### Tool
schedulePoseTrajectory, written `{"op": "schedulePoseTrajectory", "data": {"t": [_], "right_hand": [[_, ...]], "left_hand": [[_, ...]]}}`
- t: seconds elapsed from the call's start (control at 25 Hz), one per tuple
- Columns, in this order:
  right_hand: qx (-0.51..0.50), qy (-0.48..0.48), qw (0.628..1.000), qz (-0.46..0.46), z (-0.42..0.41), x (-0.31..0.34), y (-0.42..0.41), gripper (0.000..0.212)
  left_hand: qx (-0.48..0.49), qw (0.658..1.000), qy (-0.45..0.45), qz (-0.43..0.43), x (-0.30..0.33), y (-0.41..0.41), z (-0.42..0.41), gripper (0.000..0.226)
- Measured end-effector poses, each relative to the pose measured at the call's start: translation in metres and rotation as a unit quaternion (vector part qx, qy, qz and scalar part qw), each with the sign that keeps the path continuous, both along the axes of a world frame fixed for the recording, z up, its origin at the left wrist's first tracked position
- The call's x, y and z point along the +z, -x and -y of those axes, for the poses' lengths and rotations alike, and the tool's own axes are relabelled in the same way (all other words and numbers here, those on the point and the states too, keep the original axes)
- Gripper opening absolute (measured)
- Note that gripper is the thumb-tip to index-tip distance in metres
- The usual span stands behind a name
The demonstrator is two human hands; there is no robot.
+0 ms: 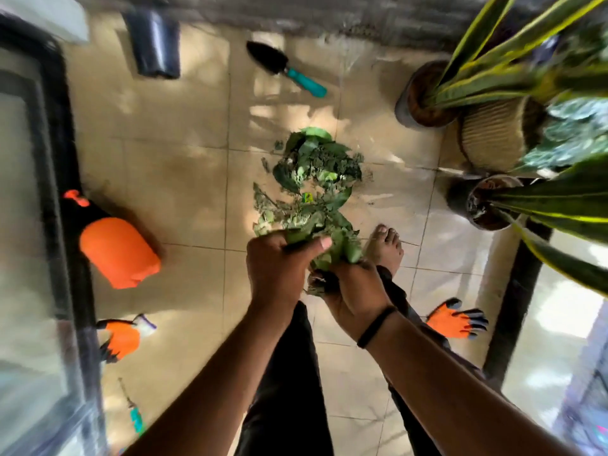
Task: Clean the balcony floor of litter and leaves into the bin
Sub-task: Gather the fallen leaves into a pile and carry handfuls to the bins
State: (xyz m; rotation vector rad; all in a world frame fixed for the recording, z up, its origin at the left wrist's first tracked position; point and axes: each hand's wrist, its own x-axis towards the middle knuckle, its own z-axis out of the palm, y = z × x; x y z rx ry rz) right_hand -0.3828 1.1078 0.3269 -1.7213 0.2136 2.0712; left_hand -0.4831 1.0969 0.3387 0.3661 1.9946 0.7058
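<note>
A pile of green leaves (316, 169) lies on the beige tiled floor (171, 179) in the middle of the view, with a small yellow-green scrap of litter (307, 197) in it. My left hand (279, 268) grips a bunch of leaves (332, 245) at the pile's near edge, thumb over the top. My right hand (352, 291) holds the same bunch from below and to the right. A dark bin-like container (154, 44) stands at the far left by the wall, blurred.
A black trowel with a teal handle (286, 69) lies at the back. An orange sprayer bottle (115, 245) lies on its side at left. Orange gloves (120, 337) (457, 319) lie on either side. Potted plants (427, 93) (487, 202) and a woven basket (490, 133) crowd the right. My bare foot (385, 246) is beside the pile.
</note>
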Motion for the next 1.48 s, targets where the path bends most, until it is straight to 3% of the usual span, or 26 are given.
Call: {"op": "schedulePoseTrajectory", "data": {"t": [0.12,0.28,0.4,0.56,0.64,0.76,1.0,1.16,1.32,1.48], "right_hand": [[-0.012,-0.049,0.996,-0.067,-0.023,0.116,0.018,0.036],[0.014,-0.167,0.984,-0.054,-0.056,0.291,0.035,0.034],[-0.043,-0.246,0.967,-0.059,-0.059,0.403,0.052,0.033],[-0.140,-0.328,0.932,-0.067,-0.046,0.501,0.062,0.042],[-0.186,-0.364,0.910,-0.063,-0.030,0.540,0.053,0.035],[-0.249,-0.403,0.880,-0.039,0.011,0.587,0.026,0.025],[-0.393,-0.433,0.811,0.018,0.094,0.641,-0.047,0.025],[-0.497,-0.469,0.728,0.050,0.163,0.667,-0.104,0.025],[-0.586,-0.474,0.650,0.101,0.277,0.671,-0.173,0.020],[-0.667,-0.436,0.585,0.149,0.416,0.662,-0.232,0.014]], "left_hand": [[0.047,0.996,-0.081,-0.006,0.119,0.004,-0.013,0.012],[0.009,0.973,-0.211,-0.089,0.276,0.015,-0.034,0.023],[-0.013,0.936,-0.330,-0.119,0.382,0.024,-0.039,0.022],[-0.061,0.866,-0.469,-0.163,0.472,0.025,-0.043,0.020],[-0.082,0.834,-0.523,-0.153,0.509,0.014,-0.036,0.018],[-0.134,0.791,-0.584,-0.120,0.545,-0.015,-0.012,0.015],[-0.234,0.758,-0.609,0.006,0.583,-0.100,0.041,0.016],[-0.311,0.717,-0.621,0.069,0.611,-0.169,0.097,0.018],[-0.404,0.667,-0.605,0.160,0.622,-0.250,0.210,0.006],[-0.495,0.597,-0.592,0.221,0.620,-0.318,0.346,0.017]]}}
